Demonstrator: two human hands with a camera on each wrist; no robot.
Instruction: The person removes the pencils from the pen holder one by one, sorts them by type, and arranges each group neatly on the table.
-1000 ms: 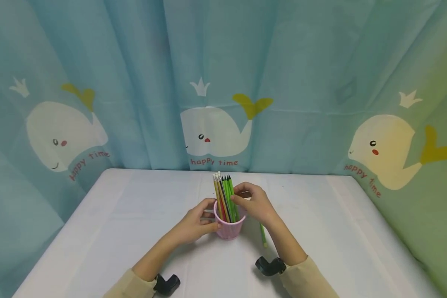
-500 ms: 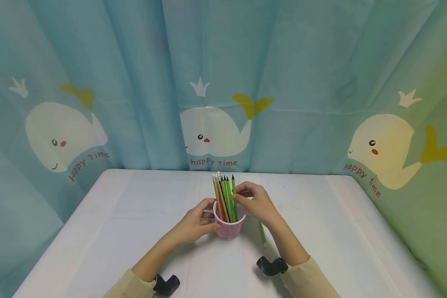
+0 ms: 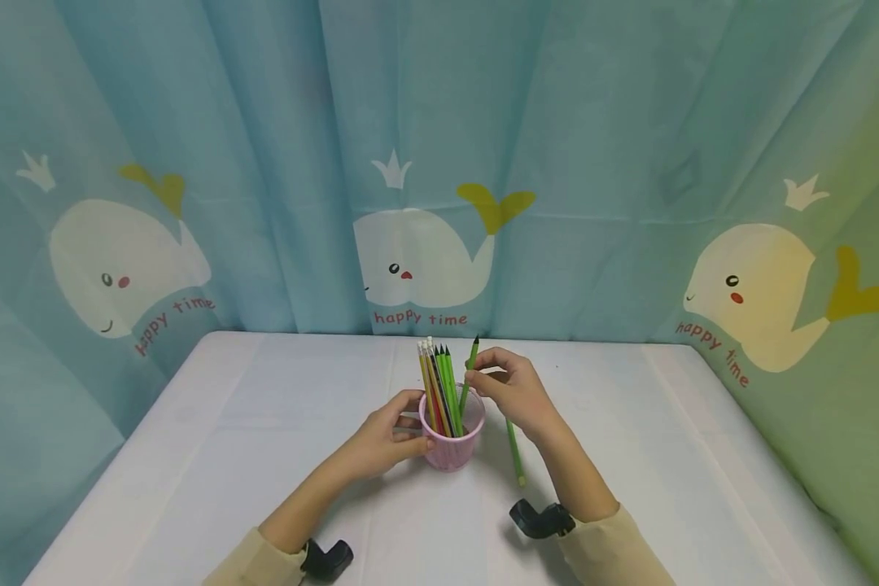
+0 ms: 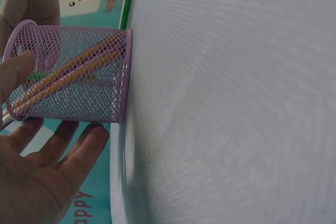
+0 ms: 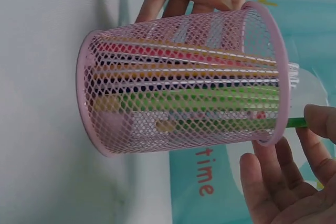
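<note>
A pink mesh pencil cup (image 3: 451,457) stands upright on the table. My left hand (image 3: 381,439) holds its left side, thumb at the front and fingers behind. Several pencils lean to the left inside it: yellow-striped ones with white erasers (image 3: 426,370) and green ones (image 3: 450,382) with dark points up. Between thumb and fingers, my right hand (image 3: 514,391) pinches one green pencil (image 3: 474,355) at the cup's right rim. This pencil tilts right; in the right wrist view its eraser end (image 5: 167,125) is inside the cup, off the bottom.
Another green pencil (image 3: 515,456) lies on the white table (image 3: 278,407), right of the cup and partly behind my right forearm. A blue curtain (image 3: 601,163) with whale prints hangs behind the table.
My right hand has drawn the green pencil away from the other green ones, rightward and slightly up, and it now tilts right. My left hand and the cup have stayed put.
</note>
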